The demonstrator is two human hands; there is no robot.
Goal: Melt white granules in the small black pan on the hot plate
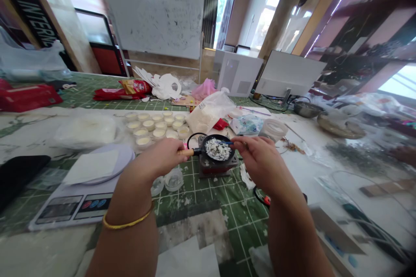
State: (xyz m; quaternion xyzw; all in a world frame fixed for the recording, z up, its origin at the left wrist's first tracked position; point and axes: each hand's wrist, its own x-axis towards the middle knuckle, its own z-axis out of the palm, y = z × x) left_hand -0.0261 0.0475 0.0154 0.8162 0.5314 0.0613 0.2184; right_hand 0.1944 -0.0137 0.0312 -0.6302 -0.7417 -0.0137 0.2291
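A small black pan (208, 143) holding white flakes (217, 150) sits on a little dark burner (217, 165) on the green cutting mat (221, 199). My left hand (162, 158) grips the pan's wooden handle (187, 152). My right hand (260, 158) holds a thin blue-tipped stirrer (229, 142) that reaches over the pan's far rim into the flakes.
Several small cups of pale wax (156, 126) stand behind the pan. A digital scale with a white plate (87, 181) lies left, two clear cups (169, 181) near it. A bag of white flakes (208, 112), a clear container (274, 129), metal bowls (305, 109) and a whiteboard (156, 13) lie beyond.
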